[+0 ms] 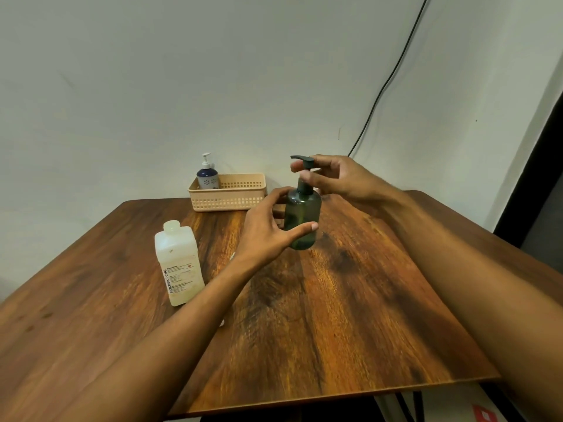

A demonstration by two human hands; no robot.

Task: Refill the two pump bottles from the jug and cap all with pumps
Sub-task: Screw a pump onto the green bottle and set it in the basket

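Observation:
A dark green pump bottle [303, 216] stands upright near the middle of the wooden table [350, 315]. My left hand [268, 226] grips its body, thumb across the front. My right hand [332, 178] pinches the black pump [303, 166] on its neck. A white square jug [179, 266] stands uncapped to the left. A small blue-and-white pump bottle [207, 175] with its white pump on stands in the beige basket [228, 197] at the back.
The basket stands at the table's far edge against the wall. A black cable [390, 77] hangs down the wall behind my right hand. A small white object [221, 323] peeks out beside my left forearm, mostly hidden.

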